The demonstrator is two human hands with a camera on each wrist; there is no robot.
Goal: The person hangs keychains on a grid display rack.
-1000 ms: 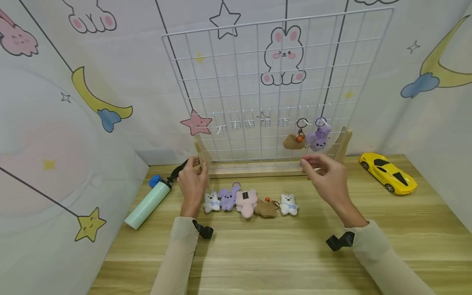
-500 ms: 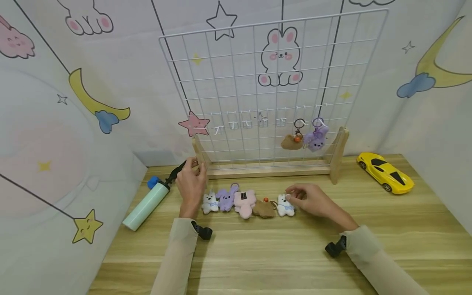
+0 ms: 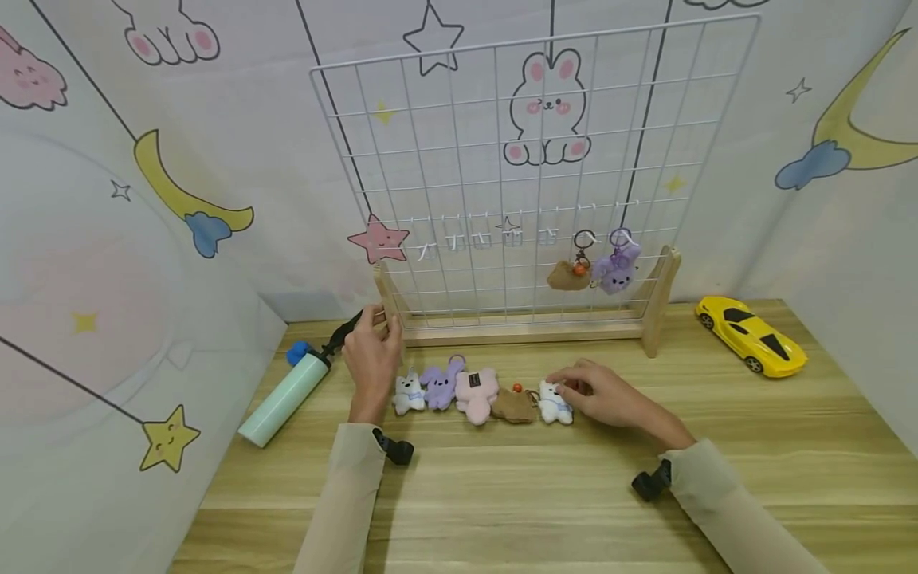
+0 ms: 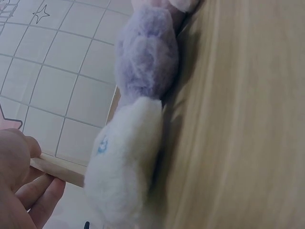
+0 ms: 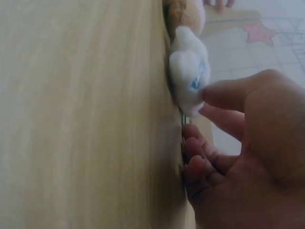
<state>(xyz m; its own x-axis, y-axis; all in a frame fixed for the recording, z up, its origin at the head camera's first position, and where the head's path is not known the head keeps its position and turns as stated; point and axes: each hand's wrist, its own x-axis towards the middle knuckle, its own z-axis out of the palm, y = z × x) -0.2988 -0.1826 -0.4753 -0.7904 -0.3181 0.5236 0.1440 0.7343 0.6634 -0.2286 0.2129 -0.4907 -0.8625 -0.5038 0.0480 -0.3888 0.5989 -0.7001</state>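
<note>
My left hand (image 3: 373, 355) grips the left wooden upright (image 3: 390, 291) of the stand that bears a white wire grid; in the left wrist view the fingers curl round the wood (image 4: 59, 169). My right hand (image 3: 610, 392) pinches the top of a small white plush keychain (image 3: 554, 406) with a blue scarf, lying on the table. In the right wrist view, thumb and forefinger meet its side. Left of it lie a brown plush keychain (image 3: 514, 408), a pink plush (image 3: 476, 399), a purple plush (image 3: 439, 387) and another white plush (image 3: 409, 395).
From hooks on the grid hang a brown plush (image 3: 568, 277) and a purple plush (image 3: 615, 276), with several bare hooks (image 3: 482, 237) to their left. A yellow toy car (image 3: 749, 335) stands at the right. A mint-green pump (image 3: 285, 401) lies at the left.
My right hand has come down and left from in front of the grid to the right-hand white plush keychain. My left hand stays on the stand.
</note>
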